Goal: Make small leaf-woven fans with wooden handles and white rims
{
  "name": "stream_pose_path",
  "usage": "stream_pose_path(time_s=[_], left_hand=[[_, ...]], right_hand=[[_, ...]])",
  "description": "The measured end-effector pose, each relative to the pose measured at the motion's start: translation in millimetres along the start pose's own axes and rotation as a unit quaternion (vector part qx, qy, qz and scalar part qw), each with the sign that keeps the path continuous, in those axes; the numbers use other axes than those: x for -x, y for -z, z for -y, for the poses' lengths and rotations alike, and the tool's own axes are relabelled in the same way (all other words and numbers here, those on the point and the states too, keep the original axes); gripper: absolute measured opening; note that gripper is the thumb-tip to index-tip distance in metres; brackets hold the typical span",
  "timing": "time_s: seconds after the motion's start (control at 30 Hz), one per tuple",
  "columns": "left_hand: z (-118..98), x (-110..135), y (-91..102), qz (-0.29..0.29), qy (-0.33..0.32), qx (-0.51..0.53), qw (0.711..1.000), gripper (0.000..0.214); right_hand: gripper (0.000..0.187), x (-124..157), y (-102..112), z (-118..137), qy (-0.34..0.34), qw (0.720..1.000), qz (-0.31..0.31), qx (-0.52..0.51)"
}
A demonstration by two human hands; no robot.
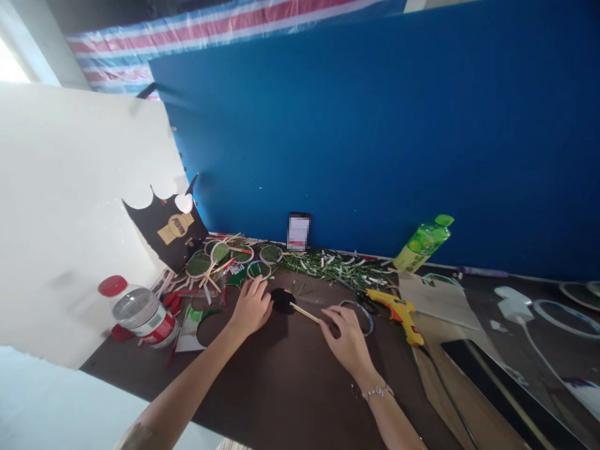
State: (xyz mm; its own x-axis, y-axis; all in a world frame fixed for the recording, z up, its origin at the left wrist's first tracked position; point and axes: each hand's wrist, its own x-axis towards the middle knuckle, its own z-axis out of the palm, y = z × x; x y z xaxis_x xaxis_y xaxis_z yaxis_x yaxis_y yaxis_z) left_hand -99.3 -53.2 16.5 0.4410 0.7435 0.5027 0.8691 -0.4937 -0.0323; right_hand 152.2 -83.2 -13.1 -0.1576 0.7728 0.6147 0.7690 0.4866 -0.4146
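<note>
My left hand (pixel 253 307) rests palm down on the brown table, its thumb and fingertips at the left edge of a small black disc (pixel 283 301). A thin pale wooden stick (pixel 305 312) lies with one end on the disc. The stick's other end is between the thumb and finger of my right hand (pixel 345 337), which wears a bracelet. Just beyond my left fingertips is a round hoop (pixel 259 270). Behind my right fingers lies another hoop (pixel 368 317), partly hidden.
At left stand a red-capped bottle (pixel 143 312) and black cut card (pixel 169 228). Green-filled hoops (pixel 199 264) and green strips (pixel 328 265) line the back. A phone (pixel 299 232) leans there. Right are a yellow glue gun (pixel 398 315), green-capped bottle (pixel 422 244) and dark tablet-like slab (pixel 506 387).
</note>
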Motion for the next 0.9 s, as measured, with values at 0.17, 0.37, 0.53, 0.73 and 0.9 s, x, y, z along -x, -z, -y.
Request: stream_pose_path(time_s=[0.17, 0.37, 0.53, 0.73, 0.9], left_hand=[[-16, -3, 2.5, 0.005, -0.104, -0.012, 0.995, 0.022], [-30, -5, 12.6, 0.024, -0.182, -0.006, 0.983, 0.033], [-32, 1, 25.6, 0.037, -0.183, -0.019, 0.982, 0.033], [-27, 13, 43.3, 0.051, -0.195, 0.059, 0.978, 0.027], [-10, 21, 46.1, -0.008, -0.034, 0.267, 0.963, 0.022]], right_hand=[[0.024, -14, 3, 33, 0.011, 0.998, -0.016, -0.064], [0.030, -48, 4, 62, 0.015, 0.988, 0.046, -0.145], [0.044, -60, -5, 55, -0.084, 0.913, 0.137, -0.376], [0.042, -59, -20, 63, -0.139, 0.807, 0.218, -0.531], [0.021, -66, -12, 63, -0.156, 0.836, 0.304, -0.429]])
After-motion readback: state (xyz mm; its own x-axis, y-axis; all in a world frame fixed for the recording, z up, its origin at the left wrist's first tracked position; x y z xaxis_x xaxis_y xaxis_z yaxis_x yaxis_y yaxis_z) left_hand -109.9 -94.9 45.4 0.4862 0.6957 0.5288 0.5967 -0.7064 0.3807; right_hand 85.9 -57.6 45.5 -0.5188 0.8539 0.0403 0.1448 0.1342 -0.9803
